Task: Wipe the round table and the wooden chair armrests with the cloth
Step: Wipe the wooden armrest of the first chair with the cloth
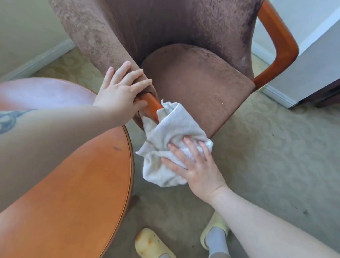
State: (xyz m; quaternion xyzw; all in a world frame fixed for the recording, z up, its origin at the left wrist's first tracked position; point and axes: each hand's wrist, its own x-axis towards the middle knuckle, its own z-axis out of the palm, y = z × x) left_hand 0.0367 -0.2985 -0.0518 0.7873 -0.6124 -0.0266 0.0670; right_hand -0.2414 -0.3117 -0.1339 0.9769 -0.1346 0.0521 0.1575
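Your left forearm crossed low over the round orange-brown wooden table (71, 183), nearest the lens, and your left hand (121, 92) gripped the top of the near orange wooden armrest (151, 105) where it met the mauve upholstered chair (195, 87), fingers curled over it, bracing. Your right hand (194, 166) pressed the crumpled white terry cloth (168, 140) against the lower part of that armrest, fingers spread fairly flat on the fabric, cloth wrapped round the wood. Looked like you were on the armrest step, near side. Far orange wooden armrest (278, 42) sat well apart, untouched. Next move probably needed a stroke along the near rail, then a reach across the seat.
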